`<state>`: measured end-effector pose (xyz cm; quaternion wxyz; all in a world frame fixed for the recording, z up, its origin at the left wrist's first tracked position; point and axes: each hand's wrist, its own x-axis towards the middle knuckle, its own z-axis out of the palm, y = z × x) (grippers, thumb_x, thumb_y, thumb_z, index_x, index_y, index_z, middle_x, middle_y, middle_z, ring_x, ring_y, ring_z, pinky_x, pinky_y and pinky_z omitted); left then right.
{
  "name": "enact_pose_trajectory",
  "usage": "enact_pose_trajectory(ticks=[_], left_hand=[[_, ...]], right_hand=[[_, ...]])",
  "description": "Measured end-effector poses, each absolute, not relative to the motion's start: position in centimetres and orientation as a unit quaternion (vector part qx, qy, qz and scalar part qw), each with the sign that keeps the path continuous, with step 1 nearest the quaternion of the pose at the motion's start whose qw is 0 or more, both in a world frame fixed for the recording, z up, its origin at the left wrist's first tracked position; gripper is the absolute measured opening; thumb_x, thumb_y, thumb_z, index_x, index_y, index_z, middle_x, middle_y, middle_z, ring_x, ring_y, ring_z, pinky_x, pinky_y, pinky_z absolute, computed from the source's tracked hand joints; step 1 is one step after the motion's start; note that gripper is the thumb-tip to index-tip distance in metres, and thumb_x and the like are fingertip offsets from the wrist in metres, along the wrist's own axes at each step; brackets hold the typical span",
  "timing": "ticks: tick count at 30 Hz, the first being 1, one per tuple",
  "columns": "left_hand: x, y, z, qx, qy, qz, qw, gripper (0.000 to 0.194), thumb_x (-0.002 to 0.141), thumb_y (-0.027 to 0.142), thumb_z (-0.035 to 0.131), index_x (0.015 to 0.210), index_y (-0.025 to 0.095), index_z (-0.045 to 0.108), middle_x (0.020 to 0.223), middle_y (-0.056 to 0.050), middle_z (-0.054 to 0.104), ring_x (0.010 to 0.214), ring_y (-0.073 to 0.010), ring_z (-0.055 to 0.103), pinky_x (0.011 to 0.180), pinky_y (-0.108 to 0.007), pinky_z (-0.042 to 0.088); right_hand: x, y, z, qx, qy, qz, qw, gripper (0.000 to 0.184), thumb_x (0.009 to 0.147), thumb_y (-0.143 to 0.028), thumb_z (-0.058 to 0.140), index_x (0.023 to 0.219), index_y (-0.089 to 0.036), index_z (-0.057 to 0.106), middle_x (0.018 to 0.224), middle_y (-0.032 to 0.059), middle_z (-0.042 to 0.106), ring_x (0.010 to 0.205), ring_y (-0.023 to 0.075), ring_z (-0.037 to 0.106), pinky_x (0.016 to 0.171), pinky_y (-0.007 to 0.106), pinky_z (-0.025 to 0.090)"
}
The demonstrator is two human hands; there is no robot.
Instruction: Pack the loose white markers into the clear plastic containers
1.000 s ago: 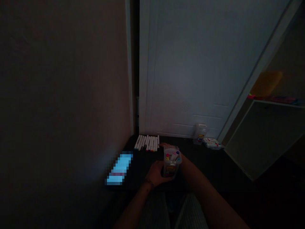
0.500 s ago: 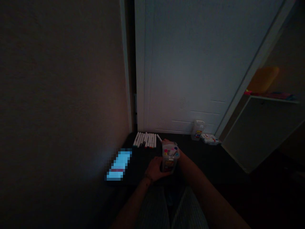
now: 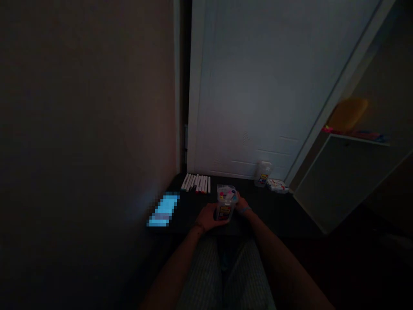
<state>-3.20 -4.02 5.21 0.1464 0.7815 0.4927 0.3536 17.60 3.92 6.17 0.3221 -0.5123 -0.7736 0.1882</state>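
Observation:
A clear plastic box of markers stands upright at the front of the dark table, with a yellow and dark label facing me. Coloured marker ends show at its open top. My left hand is wrapped round the box's left side and front, thumb low across the front. Against the box's upper right side, my right hand is closed, its fingertips hidden behind the box; what it grips cannot be made out. Left of the box, at the back, lies a row of white markers.
A lit phone, blurred, lies at the table's left. Toward the back right stand another clear box and a flat pack. A white door panel rises behind the table. At right is a cabinet.
My right hand has drawn back from behind the box to its right side. The single marker that lay right of the row is no longer visible. The camera view has shifted slightly.

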Motion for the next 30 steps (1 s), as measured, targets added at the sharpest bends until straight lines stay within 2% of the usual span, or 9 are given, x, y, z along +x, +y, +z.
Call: enact_pose_trajectory(ticks=[3,7,16,24,30], left_hand=[[-3.1,-4.0,5.3,0.776,0.503,0.353,0.143,0.064,0.060,0.061,0.074,0.110,0.023,0.063,0.108,-0.006,0.067,0.101,-0.0282,0.060,0.087,-0.037,0.046],[-3.1,-4.1,5.3,0.763,0.518,0.356,0.148,0.066,0.059,0.059,0.075,0.112,0.024,0.062,0.110,-0.005,0.067,0.102,-0.0278,0.059,0.089,-0.037,0.046],[-3.2,-4.0,5.2,0.762,0.522,0.352,0.148,0.069,0.059,0.063,0.073,0.115,0.023,0.061,0.110,-0.006,0.066,0.102,-0.0277,0.059,0.089,-0.037,0.045],[-3.2,-3.9,5.2,0.774,0.511,0.348,0.137,0.067,0.060,0.062,0.073,0.113,0.023,0.062,0.108,-0.007,0.066,0.101,-0.0290,0.059,0.087,-0.037,0.046],[-3.2,-4.0,5.4,0.775,0.512,0.344,0.141,0.067,0.061,0.064,0.071,0.113,0.022,0.063,0.107,-0.007,0.067,0.099,-0.0285,0.060,0.086,-0.036,0.046]], right_hand=[[18.7,2.2,5.1,-0.536,-0.755,0.175,0.336,0.026,0.090,-0.027,0.047,0.113,-0.019,0.054,0.090,0.0047,0.068,0.077,0.0191,0.065,0.069,0.029,0.049],[19.1,0.2,3.7,-0.557,-0.733,0.142,0.365,0.026,0.092,-0.026,0.036,0.109,-0.026,0.056,0.097,0.0028,0.067,0.086,0.0190,0.064,0.073,0.028,0.047],[18.3,-0.5,2.8,-0.577,-0.687,0.116,0.426,0.023,0.088,-0.030,0.047,0.101,-0.027,0.066,0.099,0.0046,0.061,0.087,0.0172,0.059,0.078,0.027,0.043],[20.0,0.5,2.2,-0.589,-0.589,0.130,0.538,0.043,0.085,-0.049,0.044,0.101,-0.018,0.069,0.089,0.0078,0.062,0.079,0.0200,0.057,0.074,0.031,0.044],[20.7,0.2,2.5,-0.583,-0.486,0.150,0.634,0.057,0.079,-0.063,0.045,0.100,-0.015,0.067,0.091,0.0089,0.069,0.081,0.0211,0.061,0.071,0.030,0.045]])
